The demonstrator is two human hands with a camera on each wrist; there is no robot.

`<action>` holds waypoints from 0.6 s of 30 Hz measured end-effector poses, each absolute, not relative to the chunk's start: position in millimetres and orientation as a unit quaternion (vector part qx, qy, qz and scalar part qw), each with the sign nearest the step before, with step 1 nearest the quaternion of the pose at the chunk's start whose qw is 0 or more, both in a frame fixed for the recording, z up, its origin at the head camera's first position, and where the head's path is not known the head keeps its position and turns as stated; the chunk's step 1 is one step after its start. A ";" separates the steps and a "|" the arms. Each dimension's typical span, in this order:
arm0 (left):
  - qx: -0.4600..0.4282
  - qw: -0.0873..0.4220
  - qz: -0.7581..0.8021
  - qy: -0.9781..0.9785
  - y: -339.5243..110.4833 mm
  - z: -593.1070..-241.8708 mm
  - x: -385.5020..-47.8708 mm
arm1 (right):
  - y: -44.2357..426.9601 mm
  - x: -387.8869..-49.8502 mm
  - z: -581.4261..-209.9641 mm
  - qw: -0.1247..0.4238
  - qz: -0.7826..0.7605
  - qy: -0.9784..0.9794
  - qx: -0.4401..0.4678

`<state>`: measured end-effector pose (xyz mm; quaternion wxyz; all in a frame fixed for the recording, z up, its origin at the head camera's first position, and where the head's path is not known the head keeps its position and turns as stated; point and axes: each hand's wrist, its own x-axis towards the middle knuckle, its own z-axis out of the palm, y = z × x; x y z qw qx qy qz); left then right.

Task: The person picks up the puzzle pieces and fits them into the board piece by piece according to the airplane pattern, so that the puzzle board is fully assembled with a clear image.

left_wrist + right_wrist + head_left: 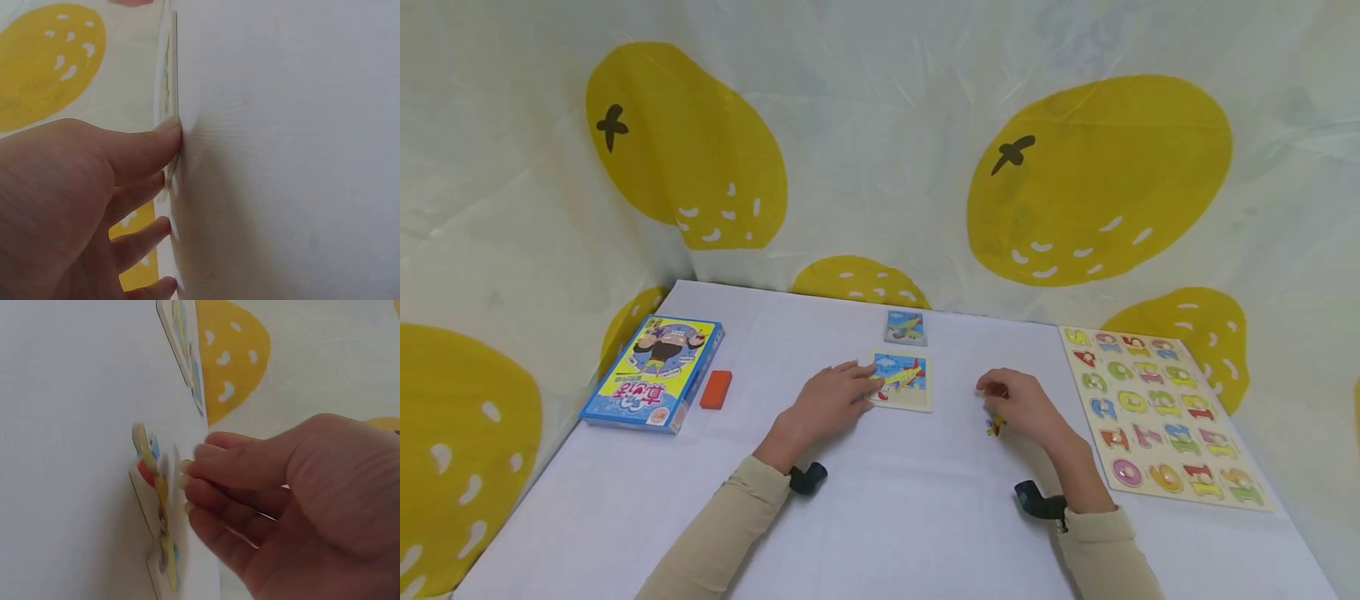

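A small wooden jigsaw board [892, 402] with an airplane picture lies flat in mid-table, some of its picture filled in. My left hand [835, 396] grips its left edge; in the left wrist view, the thumb [147, 150] lies against the rim and the index finger reaches over it. To the right, my right hand [1021, 406] hovers beside a small group of loose puzzle pieces [995, 426]. The right wrist view shows its loosely bent fingers [209, 487] close to the colorful pieces [161, 494], with nothing visibly held. My palm partly hides the pieces in the head view.
Behind the board lies a small airplane picture card [906, 327]. A blue-and-yellow box [655, 371] and a red-orange block [716, 390] are at the left. A wooden number board [1157, 417] lies along the right edge. A patterned cloth [880, 167] hangs behind the table.
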<state>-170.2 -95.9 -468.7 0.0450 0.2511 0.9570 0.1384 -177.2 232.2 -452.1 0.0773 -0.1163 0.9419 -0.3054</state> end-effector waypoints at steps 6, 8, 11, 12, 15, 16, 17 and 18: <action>0.245 0.051 0.136 0.958 -95.4 -467.3 -170.1 | 245.5 -172.5 -445.6 0.119 -0.264 0.946 -0.143; 0.244 0.052 0.139 0.958 -95.3 -466.8 -170.1 | 247.7 -171.2 -444.2 0.130 -0.248 0.946 -0.162; 0.243 0.053 0.141 0.958 -94.6 -466.2 -169.8 | 249.3 -170.1 -444.0 0.139 -0.234 0.946 -0.177; 0.244 0.053 0.142 0.958 -94.3 -466.1 -169.7 | 249.2 -169.8 -444.4 0.139 -0.234 0.946 -0.178; 0.244 0.052 0.141 0.958 -94.0 -465.4 -169.4 | 248.4 -170.0 -446.1 0.137 -0.241 0.946 -0.170; 0.244 0.052 0.139 0.958 -94.0 -465.3 -169.4 | 247.9 -169.9 -446.6 0.137 -0.245 0.945 -0.167; 0.244 0.052 0.137 0.959 -94.1 -465.6 -169.5 | 247.5 -170.1 -447.1 0.137 -0.249 0.945 -0.164; 0.245 0.050 0.137 0.959 -94.2 -465.8 -169.6 | 247.0 -170.1 -447.6 0.139 -0.255 0.944 -0.159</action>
